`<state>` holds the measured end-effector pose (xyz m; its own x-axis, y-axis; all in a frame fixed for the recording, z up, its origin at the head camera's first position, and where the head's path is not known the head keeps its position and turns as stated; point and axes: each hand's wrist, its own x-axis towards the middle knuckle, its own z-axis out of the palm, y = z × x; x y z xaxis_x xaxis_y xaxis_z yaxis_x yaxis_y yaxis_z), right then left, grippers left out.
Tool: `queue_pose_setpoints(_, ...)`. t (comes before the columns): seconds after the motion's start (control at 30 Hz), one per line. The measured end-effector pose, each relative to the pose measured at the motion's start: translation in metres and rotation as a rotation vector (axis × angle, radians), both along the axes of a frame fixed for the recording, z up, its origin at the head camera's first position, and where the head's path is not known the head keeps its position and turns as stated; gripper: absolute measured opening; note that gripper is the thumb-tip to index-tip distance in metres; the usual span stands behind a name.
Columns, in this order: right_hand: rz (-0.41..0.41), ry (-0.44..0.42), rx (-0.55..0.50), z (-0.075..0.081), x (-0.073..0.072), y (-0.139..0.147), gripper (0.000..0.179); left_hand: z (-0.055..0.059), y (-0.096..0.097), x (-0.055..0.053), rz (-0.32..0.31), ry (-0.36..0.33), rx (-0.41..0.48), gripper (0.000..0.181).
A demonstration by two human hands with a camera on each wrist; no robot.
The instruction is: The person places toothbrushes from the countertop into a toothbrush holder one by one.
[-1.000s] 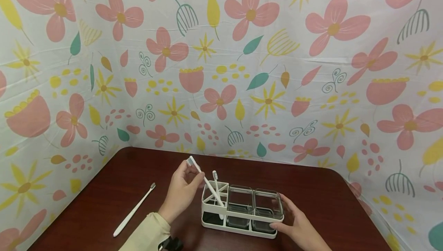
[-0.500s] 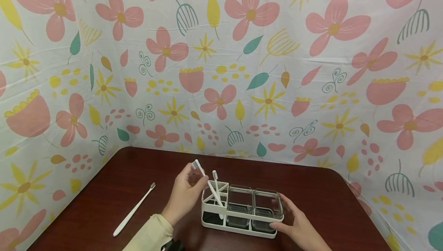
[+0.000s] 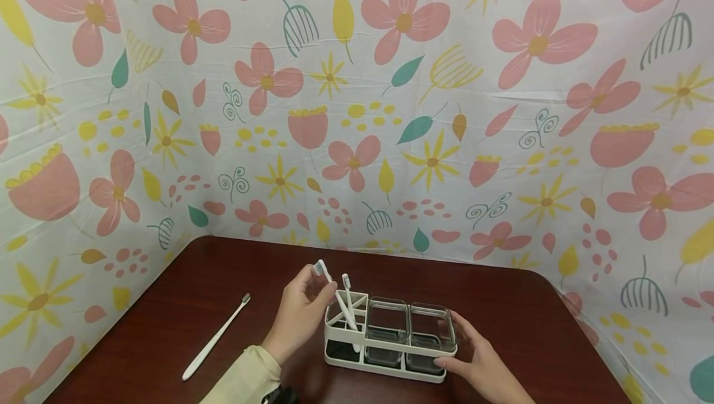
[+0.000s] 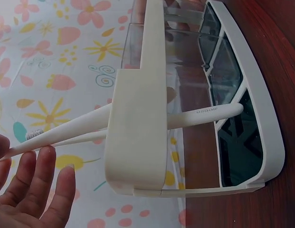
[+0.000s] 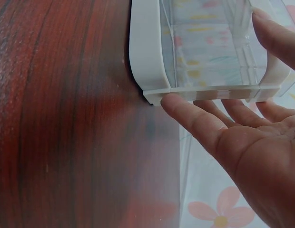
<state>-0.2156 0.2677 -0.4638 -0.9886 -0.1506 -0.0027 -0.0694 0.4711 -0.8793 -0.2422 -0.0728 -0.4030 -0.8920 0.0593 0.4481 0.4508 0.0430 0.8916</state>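
My left hand [image 3: 301,308] pinches a white toothbrush [image 3: 347,312] near its bristled head. The brush leans, and its handle passes down through the left section of a white toothbrush holder [image 3: 341,333]. In the left wrist view the handle's end [image 4: 233,110] lies over the dark base tray. A second toothbrush [image 3: 346,282] stands behind it in the same divided section. At the holder's right end my right hand [image 3: 476,354] grips it, thumb at the front and fingers around the side and back.
Two clear square cups, a middle one [image 3: 387,329] and a right one [image 3: 432,333], sit in the holder. Left of it, another white toothbrush [image 3: 209,348] lies on the dark red table [image 3: 268,267]. A floral sheet [image 3: 357,113] hangs behind the table.
My left hand has moved slightly right and down, lowering the toothbrush's head and standing the brush a little steeper. The right hand and holder stay put.
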Motion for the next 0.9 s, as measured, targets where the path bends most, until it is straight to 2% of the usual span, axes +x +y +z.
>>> queue_pose_setpoints(0.33,-0.005,-0.008,0.004,-0.001,-0.001,0.001,0.093,-0.001,0.0,0.0,0.077,0.018,-0.103,0.011)
queue_pose_setpoints(0.5,0.004,0.002,0.001,-0.001,-0.001,0.001,0.092,0.017,0.004,0.014,0.114,0.031,-0.142,0.011)
queue_pose_setpoints(0.57,0.006,0.006,0.004,-0.001,-0.001,0.001,0.092,0.017,0.004,0.014,0.118,0.033,-0.152,0.011)
queue_pose_setpoints(0.73,0.012,0.028,0.023,-0.002,0.0,0.002,0.091,0.001,0.0,0.003,0.11,0.024,-0.165,0.009)
queue_pose_setpoints(0.9,0.024,0.056,0.041,-0.002,0.001,0.002,0.09,-0.003,0.0,0.002,0.094,0.055,-0.159,0.008)
